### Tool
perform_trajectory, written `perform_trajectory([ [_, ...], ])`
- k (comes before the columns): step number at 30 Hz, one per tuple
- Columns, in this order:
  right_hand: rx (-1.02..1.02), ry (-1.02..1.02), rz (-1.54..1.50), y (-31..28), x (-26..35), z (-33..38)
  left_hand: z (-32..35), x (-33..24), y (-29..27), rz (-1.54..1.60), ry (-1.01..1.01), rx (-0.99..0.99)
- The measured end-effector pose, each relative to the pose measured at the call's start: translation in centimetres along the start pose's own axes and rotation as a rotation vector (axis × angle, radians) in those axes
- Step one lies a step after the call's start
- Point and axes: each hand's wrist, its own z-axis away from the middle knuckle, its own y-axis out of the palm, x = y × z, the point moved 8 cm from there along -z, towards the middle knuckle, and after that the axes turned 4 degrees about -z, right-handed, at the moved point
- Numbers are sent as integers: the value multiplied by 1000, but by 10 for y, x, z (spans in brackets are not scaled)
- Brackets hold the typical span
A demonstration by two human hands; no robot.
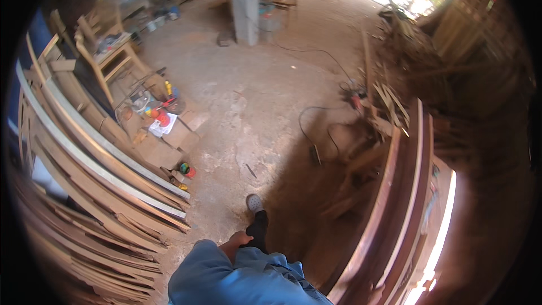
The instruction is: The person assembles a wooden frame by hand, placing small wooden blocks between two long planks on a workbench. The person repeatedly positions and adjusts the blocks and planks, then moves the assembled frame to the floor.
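head view: our left hand hangs loose by the blue sleeve, holding nothing; our right hand is out of sight. long reddish planks lean at our right, judged heavy and stiff; best gripped along the edges.

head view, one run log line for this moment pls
left hand: bare, by thigh, holds nothing | right hand: not seen | wooden frame: close on right | plank stack: on left | floor: dirt
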Motion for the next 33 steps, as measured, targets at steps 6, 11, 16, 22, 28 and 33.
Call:
perform_trajectory([
  [6,-163,-503,-278,-9,237,-43,-75,-108,-177,134,455,-283],
  [11,47,-628,-382,70,427,-41,-137,-167,-343,-16,376,-211],
  [16,444,-299,-332,222,510,-31,-170,-189,-460,381,429,-414],
  [22,470,-692,-44,343,591,-64,-227,-132,-484,9,476,-530],
  [28,797,-1039,596,478,729,-227,-222,16,-461,424,-350,-271],
  [33,987,-611,278,517,1003,-338,-181,-30,-532,458,-117,-357],
])
